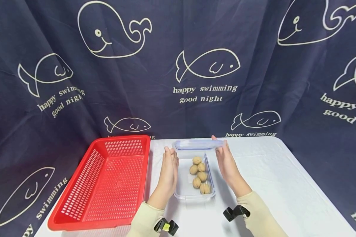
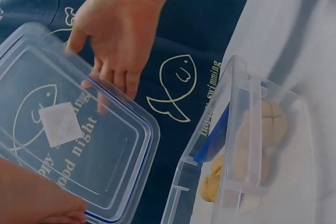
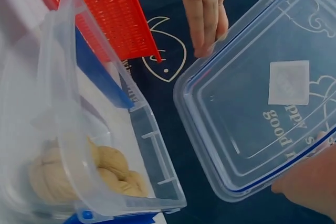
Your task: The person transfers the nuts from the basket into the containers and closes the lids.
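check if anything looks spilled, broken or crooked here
Nothing stands out. The walnuts all lie inside the clear box, none on the table. The lid is off, held level between the left hand and right hand. The red basket sits flat.

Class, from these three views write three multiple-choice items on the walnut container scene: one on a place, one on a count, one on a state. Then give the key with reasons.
1. Where is the red basket relative to the clear container?
A. On its left in the head view
B. On its right
C. Stacked on top

2. How many walnuts lie in the container?
A. Two
B. Five
C. Nine

3. What is the state of the lid?
A. Snapped onto the container
C. Lying in the basket
B. Held off the container between both hands

Key: 1 A, the basket sits left of the container on the table. 2 B, five show in the head view. 3 B, the left hand and right hand hold the lid at its ends.
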A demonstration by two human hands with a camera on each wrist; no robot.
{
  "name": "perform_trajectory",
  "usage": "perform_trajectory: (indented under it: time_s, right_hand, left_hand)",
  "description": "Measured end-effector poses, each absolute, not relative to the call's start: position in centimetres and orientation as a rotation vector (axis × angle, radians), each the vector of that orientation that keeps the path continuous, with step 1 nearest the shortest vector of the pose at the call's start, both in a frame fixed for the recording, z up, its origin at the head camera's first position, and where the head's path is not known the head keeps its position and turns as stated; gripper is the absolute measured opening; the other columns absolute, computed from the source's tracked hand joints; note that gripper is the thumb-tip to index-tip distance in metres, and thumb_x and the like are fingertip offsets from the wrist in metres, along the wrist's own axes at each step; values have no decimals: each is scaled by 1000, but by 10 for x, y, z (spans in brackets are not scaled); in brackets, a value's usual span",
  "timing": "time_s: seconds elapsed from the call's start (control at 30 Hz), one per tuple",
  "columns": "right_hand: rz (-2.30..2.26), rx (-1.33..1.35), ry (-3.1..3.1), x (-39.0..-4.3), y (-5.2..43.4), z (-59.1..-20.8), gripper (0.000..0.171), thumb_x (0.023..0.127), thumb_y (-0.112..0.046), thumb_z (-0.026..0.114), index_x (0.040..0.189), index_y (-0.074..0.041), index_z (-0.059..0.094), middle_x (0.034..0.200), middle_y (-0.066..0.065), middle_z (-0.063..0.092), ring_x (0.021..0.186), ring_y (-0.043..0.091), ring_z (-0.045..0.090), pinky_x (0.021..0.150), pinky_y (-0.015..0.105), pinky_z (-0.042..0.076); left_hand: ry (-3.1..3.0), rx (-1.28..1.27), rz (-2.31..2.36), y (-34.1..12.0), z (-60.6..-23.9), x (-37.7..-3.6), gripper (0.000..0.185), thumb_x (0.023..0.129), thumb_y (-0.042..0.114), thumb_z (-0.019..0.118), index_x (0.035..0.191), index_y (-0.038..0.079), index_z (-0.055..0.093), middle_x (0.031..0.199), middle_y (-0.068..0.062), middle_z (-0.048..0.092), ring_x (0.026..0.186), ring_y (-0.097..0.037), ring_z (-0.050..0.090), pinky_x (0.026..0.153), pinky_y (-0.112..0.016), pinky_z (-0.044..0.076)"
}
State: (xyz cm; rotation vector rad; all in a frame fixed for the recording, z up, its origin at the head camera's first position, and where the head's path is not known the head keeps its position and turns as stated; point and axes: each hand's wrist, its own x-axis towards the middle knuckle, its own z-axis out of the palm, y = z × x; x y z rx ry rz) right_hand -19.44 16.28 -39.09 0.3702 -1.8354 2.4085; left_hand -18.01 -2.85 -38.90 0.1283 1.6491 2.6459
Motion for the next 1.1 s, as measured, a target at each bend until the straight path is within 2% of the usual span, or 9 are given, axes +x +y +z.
perform_trajectory:
  time_s: [0.07,0.13,0.23,0.33,0.43,0.7,0.8,0.93,1.1]
  right_hand:
    - [2410,370,-1840,-195,163,-394,43,104,-46,19,116,-17,49,159,19,10,147,28,0,117,43,-5]
    - [2407,362,-1852,-194,163,-396,34,105,-41,22,101,-24,51,159,18,12,147,28,2,117,45,-3]
    - [2399,381,-1849,-191,163,-399,36,105,-30,23,124,-16,51,158,20,10,146,32,2,117,47,-1]
    - [2426,370,-1874,-188,163,-399,50,104,-23,23,147,2,27,158,22,5,146,33,-2,117,46,-2]
    - [2438,324,-1956,-186,164,-399,57,103,-22,23,149,10,11,159,22,3,146,35,-1,117,47,0]
    - [2427,273,-2089,-182,170,-402,56,103,-18,24,150,7,7,159,21,2,146,34,0,117,45,4]
    - [2371,252,-2164,-184,172,-407,55,102,-13,27,150,7,9,159,20,2,146,32,-1,117,43,3]
    - [2256,204,-2318,-186,173,-417,56,102,-11,34,150,7,11,159,20,4,146,32,0,117,42,3]
    - [2039,240,-2501,-187,169,-433,62,102,-16,42,151,6,9,158,23,4,145,37,3,116,45,6]
  left_hand:
    - [1621,129,2692,-30,-389,-180,58,102,48,31,127,-4,23,148,-28,18,146,-31,7,118,-40,7]
    - [1579,120,2737,-30,-389,-180,40,102,39,37,116,2,29,135,-20,30,142,-28,17,118,-38,9]
    - [1520,130,2778,-32,-392,-180,25,100,25,41,111,5,32,130,-14,30,140,-26,20,118,-38,9]
    - [1500,138,2772,-33,-396,-179,33,96,17,40,122,0,28,147,-20,21,143,-30,15,118,-41,9]
    - [1502,112,2741,-35,-400,-179,46,91,12,37,132,-4,22,151,-21,15,143,-32,15,117,-41,12]
    - [1595,51,2609,-38,-414,-179,58,85,7,33,141,-4,22,147,-22,28,135,-31,29,107,-36,30]
    - [1667,103,2578,-39,-420,-179,60,84,2,30,143,-5,20,151,-26,23,141,-34,22,114,-41,23]
    - [1881,132,2493,-39,-425,-179,55,92,1,30,146,-6,18,155,-28,17,144,-36,12,117,-46,12]
    - [2223,82,2274,-37,-434,-180,61,93,2,46,149,-2,20,155,-25,20,143,-37,15,115,-51,13]
